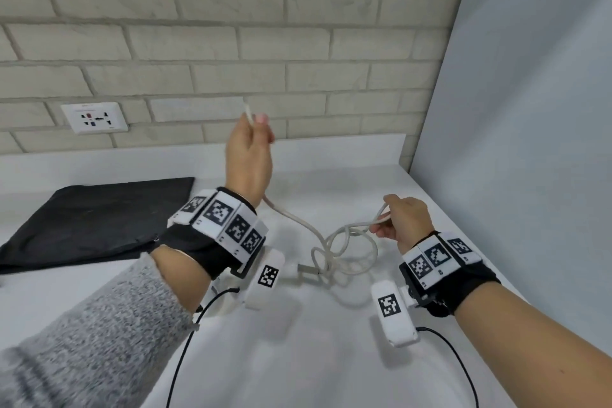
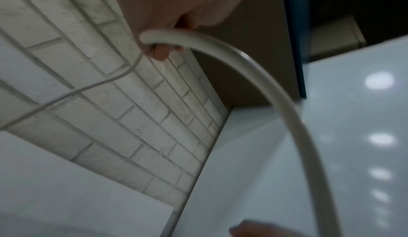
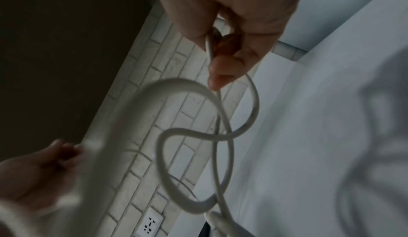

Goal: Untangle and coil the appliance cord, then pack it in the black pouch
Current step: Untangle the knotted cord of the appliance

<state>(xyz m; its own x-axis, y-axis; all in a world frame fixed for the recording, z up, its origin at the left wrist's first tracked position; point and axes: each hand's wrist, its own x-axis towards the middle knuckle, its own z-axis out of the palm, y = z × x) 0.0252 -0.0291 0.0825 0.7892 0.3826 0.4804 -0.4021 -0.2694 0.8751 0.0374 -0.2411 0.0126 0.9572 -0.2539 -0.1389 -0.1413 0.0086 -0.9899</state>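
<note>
A white cord (image 1: 334, 242) hangs in tangled loops above the white counter (image 1: 298, 358), its metal plug end (image 1: 308, 268) dangling near the surface. My left hand (image 1: 251, 149) is raised high and pinches one stretch of the cord (image 2: 220, 53), with a short end sticking up above the fingers. My right hand (image 1: 402, 219) pinches a bend of the cord (image 3: 220, 136) lower at the right, and the loops hang between the two hands. The black pouch (image 1: 96, 219) lies flat on the counter at the left.
A brick wall (image 1: 265, 43) with a white socket (image 1: 94, 117) stands behind the counter. A pale panel (image 1: 530, 109) closes the right side. Thin black cables (image 1: 185, 351) trail from my wrist devices over the near counter.
</note>
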